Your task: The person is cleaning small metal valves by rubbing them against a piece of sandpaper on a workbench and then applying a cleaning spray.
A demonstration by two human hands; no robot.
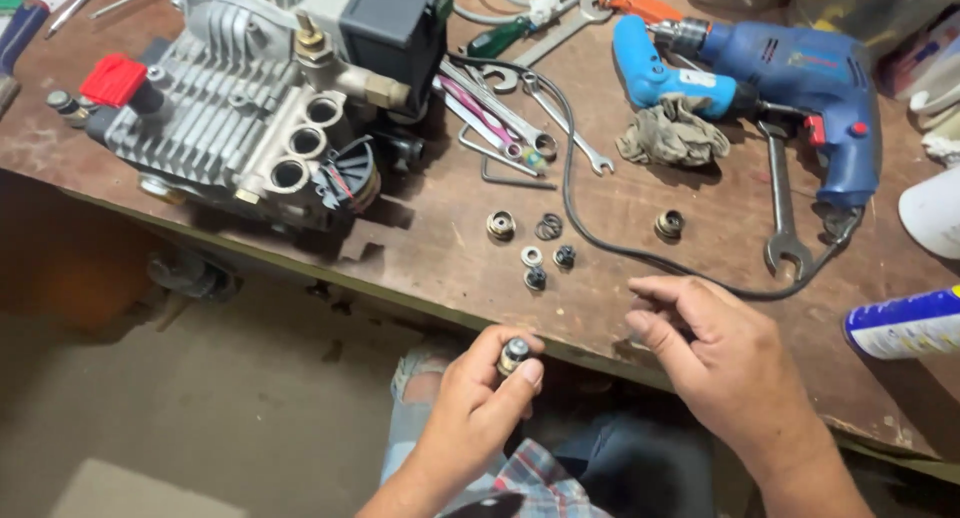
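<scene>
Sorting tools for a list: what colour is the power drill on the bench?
Blue: the drill has a darker body and a lighter side handle, seen in the head view.

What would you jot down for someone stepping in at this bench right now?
Left hand: grip closed on a small valve piece, held just off the bench edge.
Right hand: empty, fingers half curled, resting at the bench edge.
On the bench: more small valve parts and rings; pump head with three open ports; wrenches; blue drill.
Done: ports stand empty. Left: the loose parts remain unfitted.
</scene>
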